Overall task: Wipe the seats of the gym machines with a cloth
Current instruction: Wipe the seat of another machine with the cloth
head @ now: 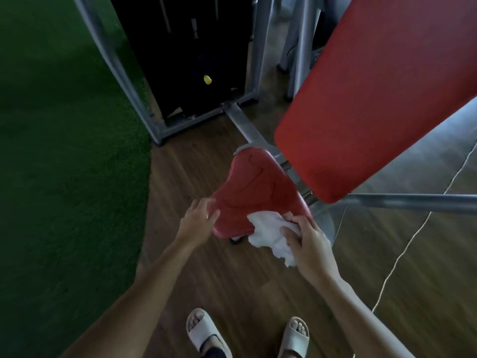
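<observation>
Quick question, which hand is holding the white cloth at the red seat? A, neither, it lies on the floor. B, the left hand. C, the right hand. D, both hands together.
C: the right hand grips the white cloth at the near edge of the red seat, while the left hand only touches the seat's left edge.

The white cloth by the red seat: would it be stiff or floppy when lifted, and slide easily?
Probably floppy: the white cloth bunches in creases in the right hand, and its free edge droops past the red seat. It is likely light, since that one hand's grip carries it. It may glide easily over the seat's smooth-looking surface.
</observation>
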A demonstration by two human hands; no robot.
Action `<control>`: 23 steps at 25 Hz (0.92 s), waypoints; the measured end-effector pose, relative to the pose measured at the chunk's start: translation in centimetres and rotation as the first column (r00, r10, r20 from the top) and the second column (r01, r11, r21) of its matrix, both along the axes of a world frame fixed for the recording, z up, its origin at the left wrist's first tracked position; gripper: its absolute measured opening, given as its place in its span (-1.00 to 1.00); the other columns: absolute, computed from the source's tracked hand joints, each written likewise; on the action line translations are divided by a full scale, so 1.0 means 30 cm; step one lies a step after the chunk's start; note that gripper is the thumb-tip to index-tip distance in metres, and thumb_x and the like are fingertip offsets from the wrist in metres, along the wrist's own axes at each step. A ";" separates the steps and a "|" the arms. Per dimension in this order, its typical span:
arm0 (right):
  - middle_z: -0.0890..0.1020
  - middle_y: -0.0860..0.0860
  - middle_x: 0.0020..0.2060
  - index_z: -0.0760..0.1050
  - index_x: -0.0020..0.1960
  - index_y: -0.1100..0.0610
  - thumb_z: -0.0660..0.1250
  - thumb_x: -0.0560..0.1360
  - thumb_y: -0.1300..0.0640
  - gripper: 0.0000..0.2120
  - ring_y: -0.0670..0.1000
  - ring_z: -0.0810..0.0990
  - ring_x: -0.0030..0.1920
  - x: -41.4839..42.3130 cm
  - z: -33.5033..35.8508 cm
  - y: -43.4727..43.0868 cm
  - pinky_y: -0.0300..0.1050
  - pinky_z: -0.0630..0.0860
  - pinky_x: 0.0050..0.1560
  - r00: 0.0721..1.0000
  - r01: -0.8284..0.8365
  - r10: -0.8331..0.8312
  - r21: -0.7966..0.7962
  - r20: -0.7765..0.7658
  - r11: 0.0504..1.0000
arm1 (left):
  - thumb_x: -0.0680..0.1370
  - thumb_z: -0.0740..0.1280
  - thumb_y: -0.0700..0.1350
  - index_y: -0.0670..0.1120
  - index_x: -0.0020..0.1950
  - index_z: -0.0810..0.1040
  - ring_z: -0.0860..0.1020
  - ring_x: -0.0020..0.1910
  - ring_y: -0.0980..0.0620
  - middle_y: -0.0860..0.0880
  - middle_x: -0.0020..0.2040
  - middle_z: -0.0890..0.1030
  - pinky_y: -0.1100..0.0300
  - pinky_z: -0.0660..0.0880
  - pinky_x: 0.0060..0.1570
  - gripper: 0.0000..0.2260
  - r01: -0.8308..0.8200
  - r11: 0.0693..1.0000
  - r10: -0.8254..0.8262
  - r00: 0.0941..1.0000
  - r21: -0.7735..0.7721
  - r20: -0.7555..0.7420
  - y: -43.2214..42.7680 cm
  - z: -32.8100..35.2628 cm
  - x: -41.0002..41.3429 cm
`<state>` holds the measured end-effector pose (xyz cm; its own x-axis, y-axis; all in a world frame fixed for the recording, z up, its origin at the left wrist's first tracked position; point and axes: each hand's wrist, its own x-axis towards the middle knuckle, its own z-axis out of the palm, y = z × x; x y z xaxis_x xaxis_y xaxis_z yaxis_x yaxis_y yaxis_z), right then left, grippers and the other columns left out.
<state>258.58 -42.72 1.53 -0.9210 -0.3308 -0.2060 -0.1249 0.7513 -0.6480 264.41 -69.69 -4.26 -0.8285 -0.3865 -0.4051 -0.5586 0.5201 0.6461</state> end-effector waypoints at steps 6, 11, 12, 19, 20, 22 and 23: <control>0.55 -0.13 0.16 0.49 0.22 0.01 0.29 0.62 0.02 -0.80 -0.05 0.56 0.13 -0.156 -0.205 -0.030 -0.09 0.51 0.10 0.986 -0.072 0.062 -0.065 -0.152 0.995 | 0.68 0.16 0.02 -0.12 0.54 0.29 0.32 0.47 -0.11 -0.09 0.52 0.32 -0.11 0.29 0.42 -0.55 -0.150 0.977 0.131 0.983 -0.151 -0.131 0.108 -0.210 -0.091; 0.54 -0.06 0.18 0.50 0.25 0.00 0.26 0.61 0.01 -0.76 0.03 0.52 0.12 -0.157 -0.297 -0.079 0.04 0.49 0.13 0.954 -0.163 0.149 -0.033 -0.258 0.986 | 0.69 0.15 -0.11 -0.14 0.47 0.38 0.38 0.38 -0.09 -0.08 0.44 0.38 -0.01 0.33 0.37 -0.65 -0.251 0.959 0.205 0.934 -0.131 -0.291 0.106 -0.284 -0.095; 0.53 -0.07 0.22 0.48 0.29 -0.05 0.20 0.62 -0.03 -0.72 0.04 0.51 0.12 -0.144 -0.313 -0.100 0.05 0.47 0.14 0.950 -0.208 0.197 -0.021 -0.243 0.978 | 0.69 0.15 -0.12 -0.14 0.49 0.36 0.35 0.43 -0.08 -0.08 0.46 0.37 0.01 0.30 0.42 -0.64 -0.255 0.964 0.222 0.926 -0.074 -0.305 0.102 -0.293 -0.094; 0.39 0.00 0.44 0.46 0.45 -0.05 0.19 0.59 -0.20 -0.52 0.09 0.28 0.44 -0.093 -0.489 -0.280 0.16 0.35 0.40 0.913 -0.371 0.354 -0.053 -0.204 0.927 | 0.72 0.11 -0.15 0.00 0.61 0.18 -0.13 0.61 0.04 0.14 0.60 0.08 0.06 -0.24 0.56 -0.56 -0.133 0.987 0.149 0.961 0.086 -0.232 -0.008 -0.329 -0.076; 0.39 0.00 0.45 0.47 0.44 -0.05 0.19 0.59 -0.20 -0.51 0.09 0.28 0.45 -0.103 -0.497 -0.311 0.15 0.35 0.41 0.909 -0.371 0.351 -0.052 -0.222 0.927 | 0.72 0.11 -0.15 0.02 0.60 0.20 -0.13 0.61 0.04 0.17 0.59 0.10 0.10 -0.27 0.53 -0.57 -0.123 0.986 0.146 0.960 0.109 -0.240 -0.035 -0.332 -0.070; 0.45 0.01 0.42 0.50 0.41 -0.07 0.21 0.56 -0.20 -0.53 0.09 0.33 0.41 -0.142 -0.491 -0.387 0.16 0.41 0.36 0.911 -0.337 0.322 -0.015 -0.259 0.941 | 0.72 0.10 -0.18 0.06 0.58 0.25 -0.12 0.61 0.07 0.19 0.57 0.15 0.16 -0.30 0.50 -0.59 -0.106 0.978 0.150 0.955 0.178 -0.257 -0.065 -0.337 -0.061; 0.48 0.01 0.40 0.52 0.39 -0.09 0.23 0.55 -0.18 -0.55 0.11 0.37 0.38 -0.162 -0.485 -0.430 0.18 0.44 0.32 0.913 -0.314 0.308 0.023 -0.267 0.949 | 0.72 0.09 -0.19 0.08 0.57 0.27 -0.12 0.61 0.08 0.19 0.57 0.17 0.17 -0.32 0.49 -0.59 -0.093 0.975 0.145 0.954 0.203 -0.261 -0.077 -0.343 -0.057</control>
